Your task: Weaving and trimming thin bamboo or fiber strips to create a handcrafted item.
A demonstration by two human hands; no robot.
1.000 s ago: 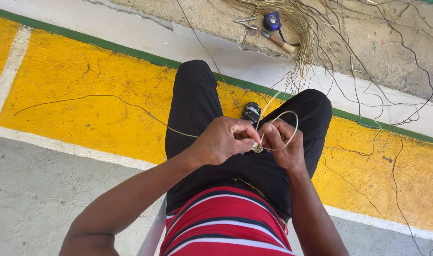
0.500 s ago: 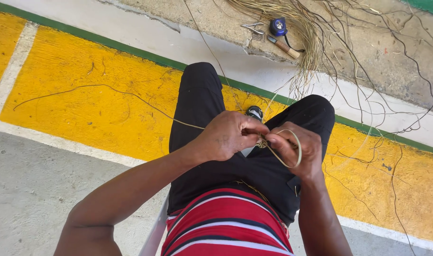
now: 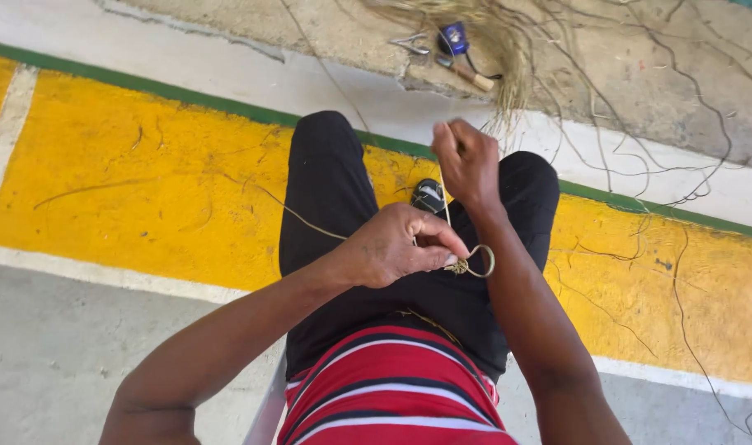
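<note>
I sit with black trousers (image 3: 335, 206) and a red striped shirt (image 3: 392, 387). My left hand (image 3: 396, 245) pinches a small knotted piece of woven straw (image 3: 458, 265) above my lap, where a little loop of fibre (image 3: 481, 260) hangs from it. My right hand (image 3: 466, 161) is raised above the knot, gripping the straw strand (image 3: 444, 198) and pulling it taut upward. Another long strand (image 3: 297, 216) trails off to the left across my thigh and the yellow floor.
A bundle of loose straw fibres (image 3: 495, 37) lies on the concrete ahead, with a blue object (image 3: 453, 37), small pliers (image 3: 410, 43) and a wooden-handled tool (image 3: 468, 74) beside it. A dark shoe (image 3: 428, 196) shows between my knees. Stray fibres spread over the right floor.
My right hand has left the knot and risen, drawing the strand upward; the wide loop has shrunk to a small one. My left hand keeps its pinch.
</note>
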